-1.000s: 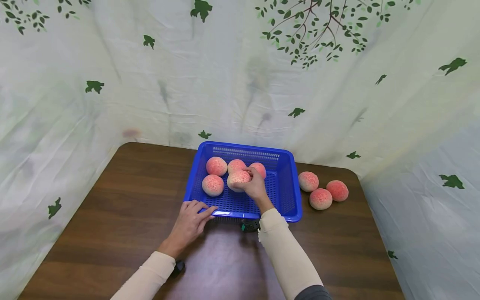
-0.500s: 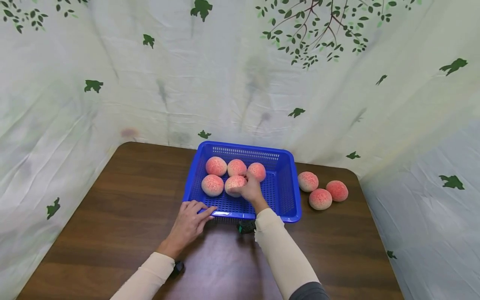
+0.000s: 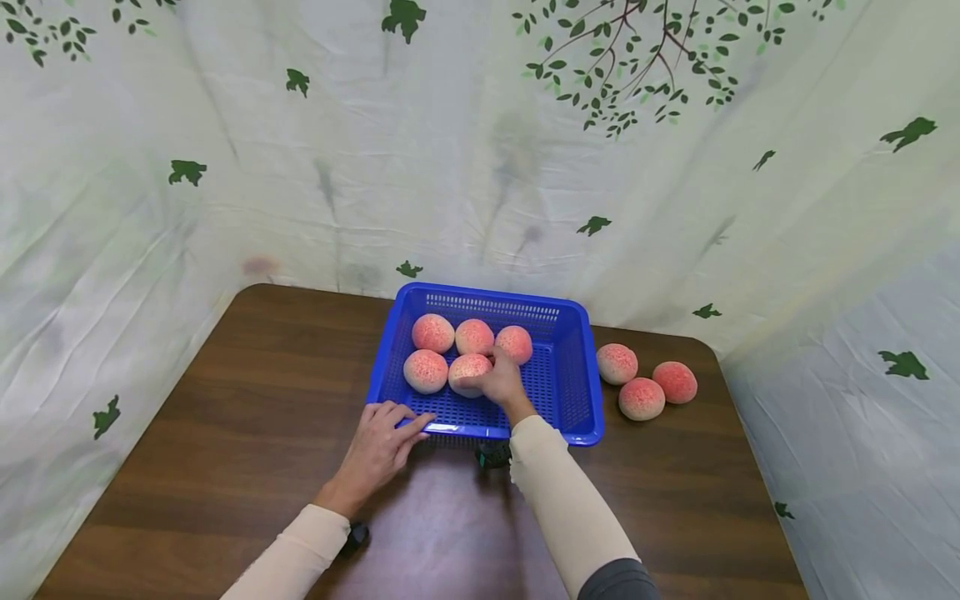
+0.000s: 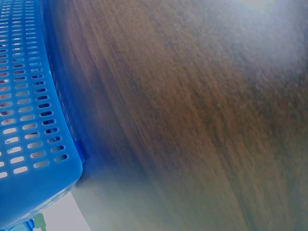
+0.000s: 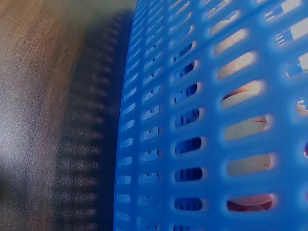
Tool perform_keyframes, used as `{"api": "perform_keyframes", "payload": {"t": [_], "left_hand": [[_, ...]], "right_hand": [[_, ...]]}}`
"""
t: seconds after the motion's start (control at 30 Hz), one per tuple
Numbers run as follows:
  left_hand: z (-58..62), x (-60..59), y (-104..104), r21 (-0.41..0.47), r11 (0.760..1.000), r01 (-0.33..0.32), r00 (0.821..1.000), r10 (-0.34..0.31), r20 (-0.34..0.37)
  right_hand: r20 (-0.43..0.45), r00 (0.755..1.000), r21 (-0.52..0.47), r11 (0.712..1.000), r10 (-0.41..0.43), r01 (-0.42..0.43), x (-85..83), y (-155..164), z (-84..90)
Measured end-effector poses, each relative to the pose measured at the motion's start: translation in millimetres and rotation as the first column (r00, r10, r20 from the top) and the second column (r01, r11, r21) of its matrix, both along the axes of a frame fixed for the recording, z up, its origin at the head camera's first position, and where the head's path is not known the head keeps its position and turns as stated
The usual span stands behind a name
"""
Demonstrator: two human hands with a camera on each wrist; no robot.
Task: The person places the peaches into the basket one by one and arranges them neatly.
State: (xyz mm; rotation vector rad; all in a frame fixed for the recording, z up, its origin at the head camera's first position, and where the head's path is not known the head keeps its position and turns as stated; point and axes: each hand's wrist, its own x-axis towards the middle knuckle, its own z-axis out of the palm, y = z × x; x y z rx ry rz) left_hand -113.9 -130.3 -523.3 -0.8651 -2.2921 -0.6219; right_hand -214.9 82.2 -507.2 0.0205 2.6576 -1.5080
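A perforated blue plastic basket [image 3: 577, 392] is seen at the centre of the frame on a dark wood-grain counter [image 3: 225, 417]. Round, speckled pink peaches are held in it; one peach [image 3: 467, 370], in the front row, is gripped by the curled fingers of the right hand [image 3: 501, 383], reached in over the near rim. The left hand [image 3: 378, 446] is laid flat, fingers relaxed, against the basket's near left edge. Three more peaches [image 3: 645, 383] are seen right of the basket.

Head view: the blue basket [image 3: 573, 392] is seen from above and in front, at moderate range.
Left wrist view: its slotted outer wall [image 4: 29, 134] is seen very near.
Right wrist view: the wall [image 5: 192, 125] is seen closer still.
Shared: basket and table [image 3: 225, 400].
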Motion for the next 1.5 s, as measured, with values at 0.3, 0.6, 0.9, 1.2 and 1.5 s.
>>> {"api": "perform_keyframes", "payload": {"t": [0.3, 0.6, 0.9, 1.2, 1.5], "left_hand": [[1.3, -1.7, 0.6, -0.001, 1.000, 0.004, 1.000, -0.004, -0.023], [0.2, -1.0, 0.8, 0.005, 1.000, 0.002, 1.000, -0.002, 0.000], [-0.8, -0.5, 0.5, -0.003, 1.000, 0.000, 1.000, 0.000, 0.006], [0.2, -0.4, 0.3, 0.005, 1.000, -0.001, 1.000, 0.001, 0.014], [1.3, -0.1, 0.5, 0.004, 1.000, 0.002, 1.000, -0.002, 0.007]], "right_hand": [[-0.015, 1.000, -0.011, 1.000, 0.008, -0.008, -1.2, -1.1, 1.6], [0.011, 1.000, -0.010, 1.000, 0.009, -0.009, -0.8, -2.1, 1.5], [0.020, 1.000, -0.015, 1.000, 0.021, -0.021, 0.4, -0.6, 0.9], [0.024, 0.999, -0.039, 0.999, 0.021, -0.020, 0.9, -2.6, 3.9], [0.007, 0.999, -0.071, 0.997, 0.036, -0.035, 1.3, 1.7, 9.9]]}}
